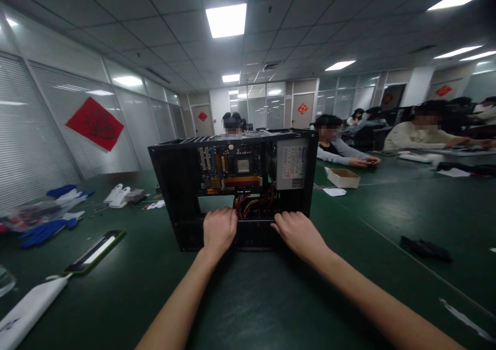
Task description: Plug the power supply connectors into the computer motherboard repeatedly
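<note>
A black computer case [174,184] stands on the green tabletop with its open side facing me. Inside it show a motherboard [232,166], a silver power supply [293,166] at the upper right, and a tangle of coloured cables [253,205]. My left hand [220,229] is closed over the lower frame rail of the case, left of the cables. To the right, my right hand [296,232] curls its fingers over the same rail. My fingertips are hidden behind the rail.
At left lie a phone [95,252], a white power bank-like block [33,311], blue gloves [48,231] and plastic bags. On the right are a small open box [343,178], a black cloth-like item [426,248] and a paper strip [465,319]. Other people sit beyond.
</note>
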